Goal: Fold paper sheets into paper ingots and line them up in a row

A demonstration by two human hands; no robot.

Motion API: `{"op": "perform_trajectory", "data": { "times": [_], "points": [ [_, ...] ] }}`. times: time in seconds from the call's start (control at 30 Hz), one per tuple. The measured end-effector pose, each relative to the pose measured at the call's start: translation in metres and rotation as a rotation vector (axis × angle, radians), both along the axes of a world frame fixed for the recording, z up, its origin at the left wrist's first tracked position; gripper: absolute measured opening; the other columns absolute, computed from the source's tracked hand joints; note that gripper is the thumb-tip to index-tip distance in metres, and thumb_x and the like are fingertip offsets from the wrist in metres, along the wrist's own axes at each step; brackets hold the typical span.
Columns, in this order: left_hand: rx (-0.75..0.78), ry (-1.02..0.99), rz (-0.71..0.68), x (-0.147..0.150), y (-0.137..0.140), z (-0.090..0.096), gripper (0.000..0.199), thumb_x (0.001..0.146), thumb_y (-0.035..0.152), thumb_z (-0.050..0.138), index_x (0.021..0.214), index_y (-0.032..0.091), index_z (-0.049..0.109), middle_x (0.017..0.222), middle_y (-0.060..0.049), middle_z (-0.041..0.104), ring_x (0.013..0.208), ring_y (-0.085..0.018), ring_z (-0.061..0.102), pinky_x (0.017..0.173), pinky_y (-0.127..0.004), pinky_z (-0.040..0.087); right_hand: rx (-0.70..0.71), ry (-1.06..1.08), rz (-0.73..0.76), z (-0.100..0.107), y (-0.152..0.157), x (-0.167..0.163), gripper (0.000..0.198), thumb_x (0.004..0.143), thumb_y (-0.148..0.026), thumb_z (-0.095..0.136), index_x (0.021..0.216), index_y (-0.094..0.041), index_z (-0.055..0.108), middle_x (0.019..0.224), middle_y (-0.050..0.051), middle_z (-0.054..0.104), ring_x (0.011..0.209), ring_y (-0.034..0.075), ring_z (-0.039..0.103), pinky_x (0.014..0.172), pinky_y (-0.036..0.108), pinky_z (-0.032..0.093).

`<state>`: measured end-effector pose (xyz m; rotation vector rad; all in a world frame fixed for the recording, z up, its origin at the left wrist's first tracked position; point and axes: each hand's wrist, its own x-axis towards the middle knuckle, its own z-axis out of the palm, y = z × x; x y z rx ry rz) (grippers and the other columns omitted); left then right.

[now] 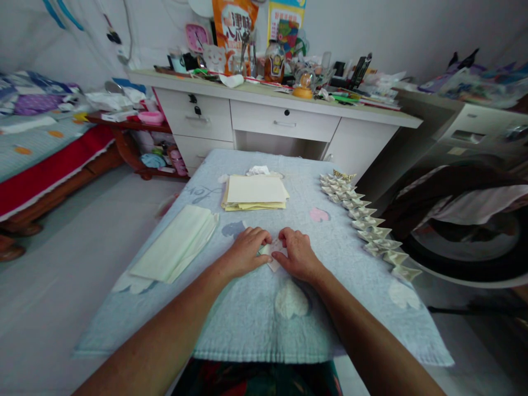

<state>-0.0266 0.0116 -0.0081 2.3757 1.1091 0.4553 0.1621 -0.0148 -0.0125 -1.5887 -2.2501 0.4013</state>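
Observation:
Between my two hands lies a small folded piece of paper [273, 266], pale with a greenish edge, on the cloth-covered table. My left hand [249, 250] grips its left side, thumb and fingers curled together. On the right side, my right hand [297, 252] pinches the paper, its thumb close to the left one. The fingers cover much of the paper, so its exact folded shape is hidden. Beyond my hands sits a stack of cream and yellow paper sheets [258, 190]. Long pale green folded paper [175, 242] lies to the left.
Along the table's right side runs a row of folded paper boats [367, 220]. A crumpled white tissue [258, 170] is behind the stack. Past the table stands a white desk [284, 118] crowded with items. A washing machine [466, 165] is at right, a bed [49, 148] at left.

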Motion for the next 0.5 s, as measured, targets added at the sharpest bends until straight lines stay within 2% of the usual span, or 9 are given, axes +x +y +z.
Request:
{"op": "perform_trajectory", "data": {
  "times": [0.33,0.5],
  "points": [
    [0.015,0.030,0.014,0.002,-0.002,0.003,0.027,0.074,0.026,0.066,0.096,0.020,0.051,0.098,-0.004,0.057,0.094,-0.022,0.049,0.084,-0.034,0.039,0.075,-0.134,-0.248,0.000,0.009,-0.007,0.032,0.083,-0.043,0.061,0.099,-0.019,0.048,0.092,0.008,0.062,0.087,0.025,0.055,0.076,0.035,0.032],
    [0.032,0.029,-0.010,0.000,-0.001,0.000,0.025,0.074,0.026,0.066,0.095,0.021,0.053,0.097,-0.003,0.056,0.094,-0.022,0.048,0.085,-0.034,0.038,0.078,-0.136,-0.285,-0.002,0.014,-0.008,0.028,0.085,-0.043,0.058,0.097,-0.019,0.050,0.088,0.007,0.063,0.085,0.024,0.057,0.075,0.035,0.032]
  ]
}}
